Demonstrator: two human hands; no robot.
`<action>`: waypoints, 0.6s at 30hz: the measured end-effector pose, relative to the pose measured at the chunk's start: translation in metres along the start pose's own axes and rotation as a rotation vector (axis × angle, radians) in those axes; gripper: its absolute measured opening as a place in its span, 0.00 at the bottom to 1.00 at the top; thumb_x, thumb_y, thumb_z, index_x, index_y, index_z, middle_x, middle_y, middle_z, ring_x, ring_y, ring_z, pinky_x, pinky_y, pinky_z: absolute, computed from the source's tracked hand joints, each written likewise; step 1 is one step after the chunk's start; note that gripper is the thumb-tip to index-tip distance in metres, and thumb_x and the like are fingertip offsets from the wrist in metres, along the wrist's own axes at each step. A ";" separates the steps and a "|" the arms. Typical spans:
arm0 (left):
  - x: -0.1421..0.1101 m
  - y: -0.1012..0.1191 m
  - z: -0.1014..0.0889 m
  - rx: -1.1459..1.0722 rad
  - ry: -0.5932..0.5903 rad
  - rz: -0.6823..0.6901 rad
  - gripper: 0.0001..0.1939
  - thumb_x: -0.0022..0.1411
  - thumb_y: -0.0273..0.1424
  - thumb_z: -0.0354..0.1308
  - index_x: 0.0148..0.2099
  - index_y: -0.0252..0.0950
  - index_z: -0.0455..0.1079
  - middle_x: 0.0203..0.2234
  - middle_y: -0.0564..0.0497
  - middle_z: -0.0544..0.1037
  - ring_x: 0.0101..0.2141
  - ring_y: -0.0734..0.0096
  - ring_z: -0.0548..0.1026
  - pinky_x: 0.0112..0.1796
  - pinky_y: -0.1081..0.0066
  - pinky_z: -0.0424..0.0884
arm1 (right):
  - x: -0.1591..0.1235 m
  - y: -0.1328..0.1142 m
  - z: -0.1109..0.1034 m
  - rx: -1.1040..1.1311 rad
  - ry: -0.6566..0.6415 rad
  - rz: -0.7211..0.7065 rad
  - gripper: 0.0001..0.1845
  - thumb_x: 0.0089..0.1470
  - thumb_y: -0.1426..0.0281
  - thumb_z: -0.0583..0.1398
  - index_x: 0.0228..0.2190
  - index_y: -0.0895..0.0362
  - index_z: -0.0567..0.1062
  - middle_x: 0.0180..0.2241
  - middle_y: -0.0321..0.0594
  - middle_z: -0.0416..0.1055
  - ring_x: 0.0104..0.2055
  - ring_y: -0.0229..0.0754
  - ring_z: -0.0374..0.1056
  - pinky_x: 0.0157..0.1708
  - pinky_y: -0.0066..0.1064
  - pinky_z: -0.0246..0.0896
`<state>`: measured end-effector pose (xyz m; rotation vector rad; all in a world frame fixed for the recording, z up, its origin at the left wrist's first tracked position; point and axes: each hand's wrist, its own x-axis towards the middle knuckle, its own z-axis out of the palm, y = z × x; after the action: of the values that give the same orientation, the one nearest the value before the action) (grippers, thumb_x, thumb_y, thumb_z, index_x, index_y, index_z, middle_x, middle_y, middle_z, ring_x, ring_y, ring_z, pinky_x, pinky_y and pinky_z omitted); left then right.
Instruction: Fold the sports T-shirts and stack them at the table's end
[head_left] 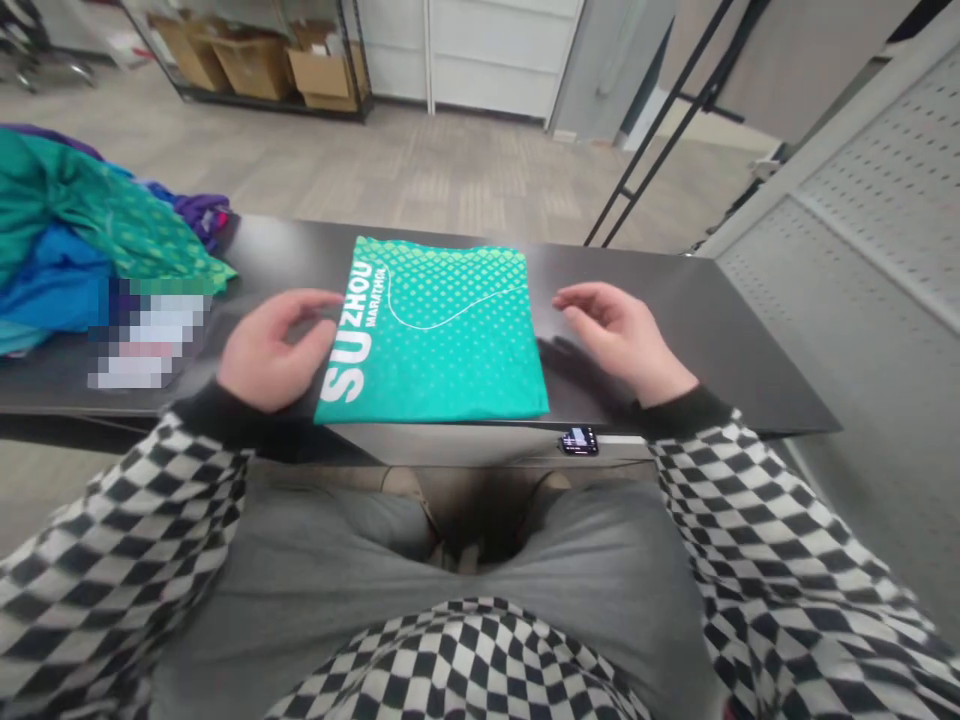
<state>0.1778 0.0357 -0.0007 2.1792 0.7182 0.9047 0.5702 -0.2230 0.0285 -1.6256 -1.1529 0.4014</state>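
A folded teal-green garment (439,335) lies flat on the black table (720,320), printed with white "SUZHOU MARATHON" lettering, a thin white curve and a fading diamond pattern. My left hand (274,350) sits at its left edge, fingers loosely apart and reaching to the fold, holding nothing. My right hand (622,335) hovers just off the right edge, fingertips a small gap from the cloth, also holding nothing.
A heap of teal, blue and purple clothes (67,240) lies at the table's left end, beside a pixelated blurred patch (146,330). A phone (579,441) sits by the front edge. A perforated grey panel (877,250) stands to the right; shelves hold cardboard boxes (255,60) behind.
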 end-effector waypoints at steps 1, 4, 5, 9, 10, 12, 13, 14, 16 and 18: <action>-0.022 0.011 -0.003 0.059 -0.114 0.062 0.21 0.72 0.45 0.67 0.64 0.51 0.82 0.65 0.53 0.84 0.68 0.47 0.78 0.73 0.47 0.67 | -0.019 -0.008 -0.002 -0.081 -0.106 -0.060 0.12 0.65 0.62 0.72 0.50 0.46 0.87 0.55 0.45 0.86 0.63 0.58 0.80 0.72 0.56 0.71; -0.065 0.027 -0.007 0.192 -0.375 0.143 0.27 0.66 0.49 0.72 0.65 0.52 0.84 0.70 0.47 0.81 0.70 0.35 0.76 0.75 0.37 0.63 | -0.057 -0.016 0.005 -0.238 -0.442 -0.242 0.22 0.65 0.57 0.73 0.59 0.43 0.86 0.64 0.44 0.83 0.67 0.62 0.78 0.75 0.58 0.67; -0.072 0.027 -0.007 0.217 -0.413 0.142 0.29 0.64 0.50 0.73 0.66 0.52 0.84 0.71 0.44 0.79 0.71 0.31 0.74 0.76 0.33 0.60 | -0.064 -0.013 0.010 -0.276 -0.516 -0.297 0.26 0.64 0.56 0.74 0.62 0.43 0.85 0.67 0.44 0.80 0.70 0.64 0.76 0.76 0.60 0.65; -0.079 0.014 -0.001 0.267 -0.390 0.132 0.26 0.68 0.46 0.68 0.66 0.50 0.84 0.71 0.41 0.79 0.74 0.29 0.71 0.76 0.30 0.57 | -0.074 0.007 0.029 -0.458 -0.502 -0.453 0.27 0.64 0.57 0.75 0.62 0.47 0.85 0.71 0.51 0.76 0.75 0.68 0.71 0.77 0.66 0.63; -0.080 0.010 0.000 0.284 -0.378 0.139 0.25 0.69 0.45 0.66 0.65 0.49 0.84 0.70 0.41 0.80 0.74 0.31 0.71 0.76 0.32 0.58 | -0.075 0.011 0.031 -0.485 -0.475 -0.476 0.25 0.65 0.58 0.74 0.61 0.48 0.85 0.70 0.52 0.77 0.74 0.68 0.71 0.76 0.66 0.65; -0.082 0.006 0.000 0.322 -0.370 0.168 0.24 0.70 0.42 0.63 0.64 0.49 0.85 0.68 0.41 0.82 0.73 0.34 0.73 0.76 0.34 0.61 | -0.080 0.017 0.032 -0.504 -0.455 -0.516 0.21 0.68 0.59 0.72 0.59 0.48 0.86 0.68 0.52 0.79 0.72 0.66 0.74 0.74 0.64 0.68; -0.084 0.005 -0.001 0.336 -0.367 0.188 0.23 0.71 0.41 0.62 0.64 0.48 0.85 0.67 0.41 0.83 0.71 0.35 0.75 0.75 0.35 0.63 | -0.082 0.018 0.031 -0.503 -0.451 -0.534 0.18 0.70 0.60 0.70 0.58 0.47 0.86 0.67 0.51 0.80 0.72 0.65 0.75 0.73 0.63 0.69; -0.086 0.005 -0.002 0.345 -0.363 0.208 0.23 0.71 0.40 0.61 0.64 0.48 0.85 0.66 0.41 0.84 0.70 0.37 0.77 0.74 0.36 0.65 | -0.086 0.019 0.029 -0.499 -0.445 -0.550 0.16 0.72 0.61 0.68 0.58 0.47 0.87 0.66 0.50 0.81 0.71 0.63 0.76 0.71 0.62 0.71; -0.088 0.007 -0.007 0.357 -0.353 0.250 0.22 0.73 0.39 0.58 0.62 0.47 0.86 0.63 0.41 0.86 0.65 0.40 0.82 0.73 0.39 0.70 | -0.093 0.017 0.024 -0.486 -0.425 -0.565 0.15 0.74 0.65 0.65 0.56 0.46 0.87 0.63 0.48 0.83 0.68 0.61 0.79 0.69 0.61 0.73; -0.090 0.016 -0.015 0.383 -0.361 0.283 0.22 0.75 0.41 0.56 0.61 0.45 0.86 0.60 0.41 0.87 0.61 0.44 0.85 0.71 0.41 0.73 | -0.099 0.008 0.016 -0.457 -0.403 -0.544 0.16 0.74 0.68 0.63 0.55 0.47 0.88 0.61 0.46 0.85 0.66 0.58 0.81 0.69 0.58 0.75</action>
<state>0.1155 -0.0306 -0.0168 2.7407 0.4364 0.5051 0.5147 -0.2965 -0.0127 -1.5550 -2.0429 0.1099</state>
